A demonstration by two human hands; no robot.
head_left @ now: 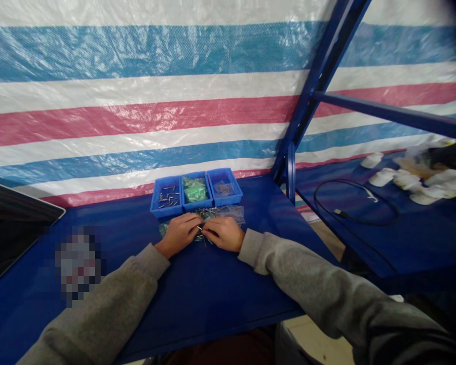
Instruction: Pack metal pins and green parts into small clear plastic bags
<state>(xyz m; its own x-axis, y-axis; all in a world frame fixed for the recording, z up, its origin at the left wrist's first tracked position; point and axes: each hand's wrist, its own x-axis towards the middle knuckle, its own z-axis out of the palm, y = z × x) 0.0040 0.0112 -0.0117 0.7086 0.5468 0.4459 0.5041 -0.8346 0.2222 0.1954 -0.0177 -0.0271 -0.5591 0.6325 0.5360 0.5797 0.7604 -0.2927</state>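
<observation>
Both my hands rest on the blue table [197, 289], fingertips meeting over a scatter of small metal pins [209, 212] and clear bags. My left hand [180, 233] has its fingers curled and pinched near a pin. My right hand [223, 233] is also pinched, with a thin metal pin [202, 232] between the two hands. Just beyond stand three small blue bins: the left bin [166, 196] holds metal pins, the middle bin [195, 191] holds green parts, the right bin [224, 187] holds a clear bag.
A striped tarp [144, 101] hangs behind the table. A dark screen [7, 223] sits at the left edge. A blue frame post [291, 172] divides off a second table at right with a black cable [355, 203] and white cups [414, 180].
</observation>
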